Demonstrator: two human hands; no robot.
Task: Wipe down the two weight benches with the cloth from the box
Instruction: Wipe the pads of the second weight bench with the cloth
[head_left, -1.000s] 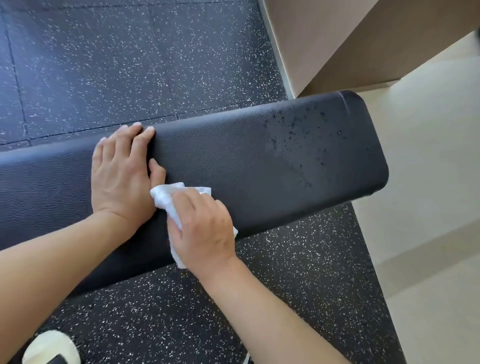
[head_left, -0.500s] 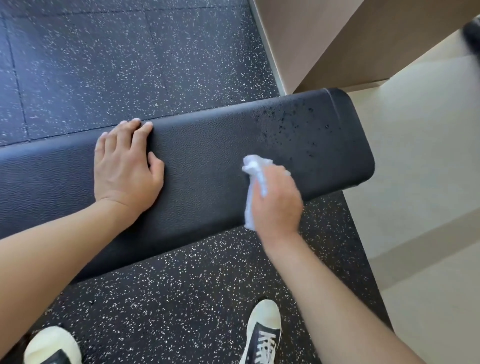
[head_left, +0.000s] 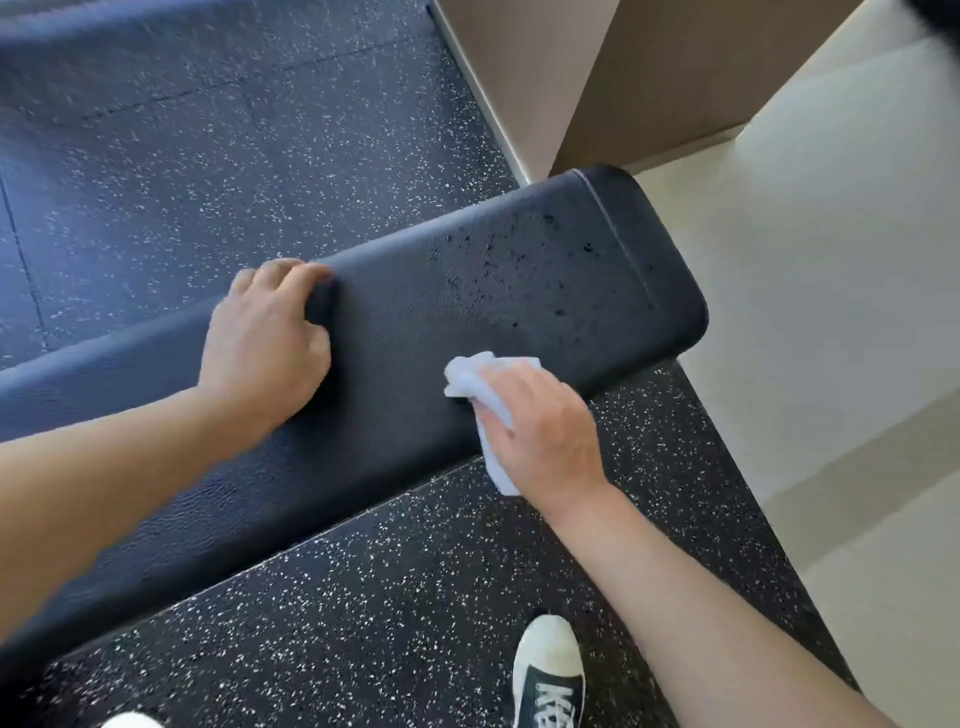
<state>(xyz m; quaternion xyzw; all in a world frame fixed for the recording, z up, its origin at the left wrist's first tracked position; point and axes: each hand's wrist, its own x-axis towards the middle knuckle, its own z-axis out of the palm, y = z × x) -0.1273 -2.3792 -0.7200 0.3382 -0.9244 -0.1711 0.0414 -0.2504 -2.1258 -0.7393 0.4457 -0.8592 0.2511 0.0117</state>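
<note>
Speckled floor (head_left: 322, 613) | one bench (head_left: 415, 332) | left hand (head_left: 267, 343) grip curled over its edge | right hand (head_left: 540, 431) grip clutching one cloth (head_left: 470, 375)

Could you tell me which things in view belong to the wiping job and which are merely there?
Job:
- bench, speckled with droplets
- cloth, held by the right hand
- left hand, gripping the bench's far edge

Merely there:
- shoe
- speckled floor
- beige wall
</note>
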